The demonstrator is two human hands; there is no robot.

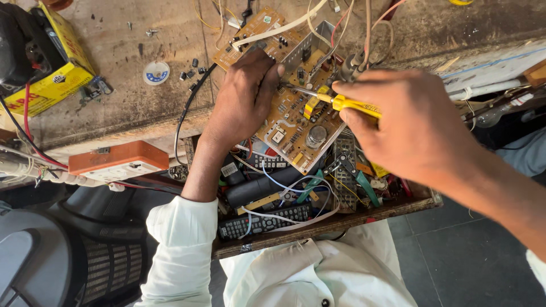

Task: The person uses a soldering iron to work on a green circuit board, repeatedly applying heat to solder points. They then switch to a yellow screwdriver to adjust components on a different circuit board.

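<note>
My left hand [245,94] rests on a brown circuit board [296,122] and pins it down over an open drawer. A yellow-handled soldering iron [355,105] is gripped in my right hand [409,122], and its metal tip points left onto the board beside my left thumb. The board carries several small components and a round silver capacitor [316,135]. A second brown board [253,31] lies just above, with white and coloured wires running off it.
The wooden drawer [398,207] holds black remote controls [264,222], green-handled pliers [364,185] and loose wires. An orange and white box [116,161] lies left. A yellow box [54,85], a solder reel [156,73] and small screws sit on the worn bench.
</note>
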